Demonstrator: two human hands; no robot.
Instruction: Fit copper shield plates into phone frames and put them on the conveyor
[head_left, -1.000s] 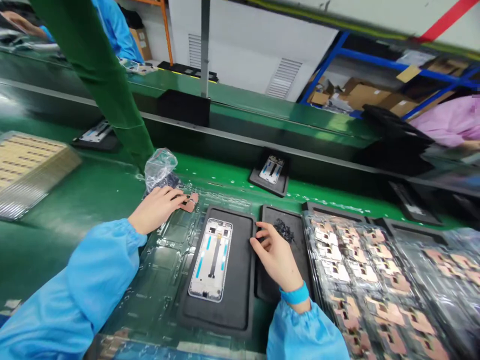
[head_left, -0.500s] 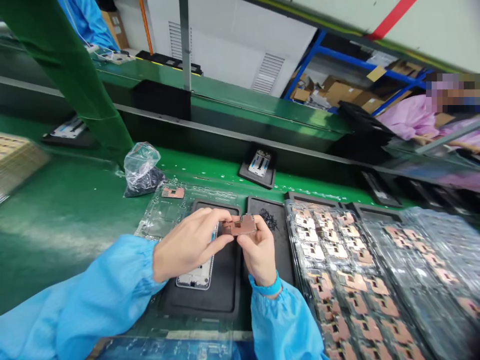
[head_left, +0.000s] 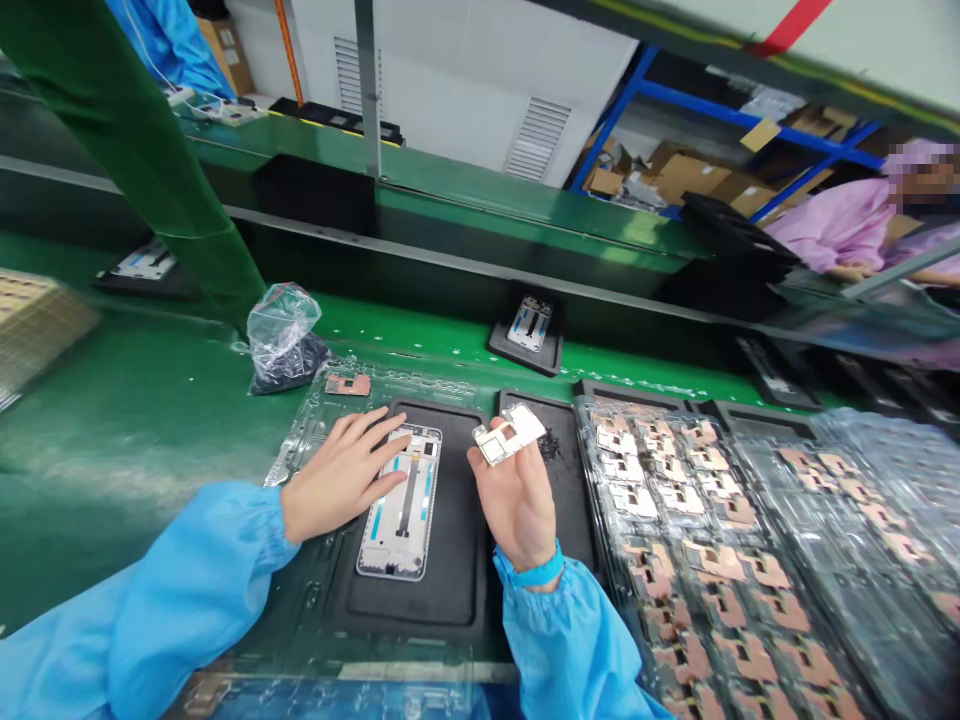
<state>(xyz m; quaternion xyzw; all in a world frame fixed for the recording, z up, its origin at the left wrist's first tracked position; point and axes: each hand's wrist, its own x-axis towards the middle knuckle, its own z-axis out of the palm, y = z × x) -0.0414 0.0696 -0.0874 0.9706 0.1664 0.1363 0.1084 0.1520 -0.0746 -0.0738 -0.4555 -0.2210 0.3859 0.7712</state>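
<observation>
A white phone frame (head_left: 400, 503) lies in a black tray (head_left: 457, 570) in front of me. My left hand (head_left: 341, 480) rests flat on the frame's left edge, fingers spread. My right hand (head_left: 516, 500) is raised just right of the tray and pinches a small flat metal plate (head_left: 509, 433), pale side up. A second black tray (head_left: 559, 500) with a heap of tiny dark parts (head_left: 551, 446) sits behind that hand. Another copper plate (head_left: 347, 384) lies on the clear blister sheet (head_left: 315, 435) at the left.
Clear trays of several copper plates (head_left: 675, 560) fill the right side. A plastic bag (head_left: 283, 335) of dark parts stands at the back left. Another phone frame on a black tray (head_left: 529, 332) rides the conveyor behind. A person in pink (head_left: 847, 235) works at the far right.
My left hand let go of the plate and dropped onto the phone frame. My right hand kept the plate and turned its pale side up.
</observation>
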